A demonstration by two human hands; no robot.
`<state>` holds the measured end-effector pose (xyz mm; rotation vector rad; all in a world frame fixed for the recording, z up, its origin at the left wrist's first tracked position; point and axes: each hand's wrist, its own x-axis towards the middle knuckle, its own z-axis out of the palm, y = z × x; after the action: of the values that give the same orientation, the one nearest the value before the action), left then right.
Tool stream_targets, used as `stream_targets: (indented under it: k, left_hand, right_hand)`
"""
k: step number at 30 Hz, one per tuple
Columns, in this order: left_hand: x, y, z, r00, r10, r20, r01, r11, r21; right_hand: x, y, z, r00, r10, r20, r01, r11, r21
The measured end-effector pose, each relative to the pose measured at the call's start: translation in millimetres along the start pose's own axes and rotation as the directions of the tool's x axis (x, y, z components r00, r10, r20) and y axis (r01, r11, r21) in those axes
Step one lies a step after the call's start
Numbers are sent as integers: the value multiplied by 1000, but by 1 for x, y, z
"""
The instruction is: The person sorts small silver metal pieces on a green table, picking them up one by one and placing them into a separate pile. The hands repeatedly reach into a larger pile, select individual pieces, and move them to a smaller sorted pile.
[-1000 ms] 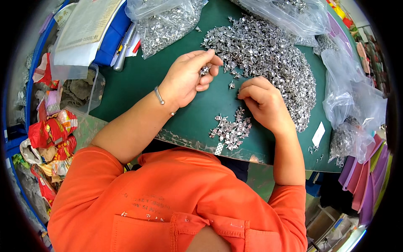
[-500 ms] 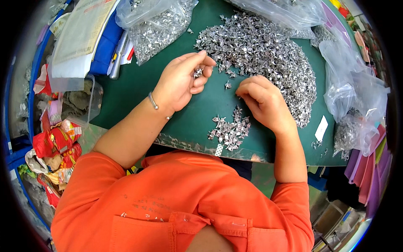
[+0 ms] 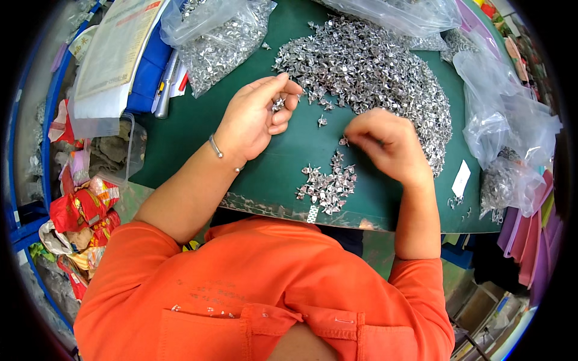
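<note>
My left hand (image 3: 251,117) is half curled over the green table, with several small silvery metal pieces (image 3: 277,105) cupped in its fingers. To the right, my right hand (image 3: 388,144) is pinched closed, and a small pronged metal piece (image 3: 344,141) shows at its fingertips. A large heap of the same pieces (image 3: 373,69) spreads beyond both hands. One loose piece (image 3: 322,121) lies between my hands, just off the heap. Nearer the table's front edge is a small pile of pieces (image 3: 328,185).
Clear plastic bags of metal pieces stand at the far left (image 3: 226,45) and right (image 3: 506,180). A blue bin (image 3: 147,75) with papers and a clear plastic box (image 3: 135,147) are on the left. A white label (image 3: 461,178) lies near small hooks (image 3: 455,203).
My right hand has shifted slightly right and its fingers have turned, so a metal piece now shows at their tips. My left hand keeps its pose; the whole view has shifted a little.
</note>
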<state>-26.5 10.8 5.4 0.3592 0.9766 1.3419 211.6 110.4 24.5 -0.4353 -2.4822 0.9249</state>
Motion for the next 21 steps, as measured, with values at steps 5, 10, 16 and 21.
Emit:
stream_targets:
  k: [5,10,16,21]
  left_hand:
    - [2,0,1,1000,-10,21,10,1000,2]
    - [2,-1,-2,1000,4,14,-4,1000,4]
    - [2,0,0,1000,-1,0,1,1000,-5]
    - [3,-1,-2,1000,4,20,-4,1000,-2]
  right_hand:
    - [-3,1,-8,982,75,-172,-91,992,-84]
    - [-2,-8,9,994,61,85,-53,994,-93]
    - [3,-11,12,999,34,12,-35,997,72]
    - [16,-1,38,986,-92,-142,78,992,-98]
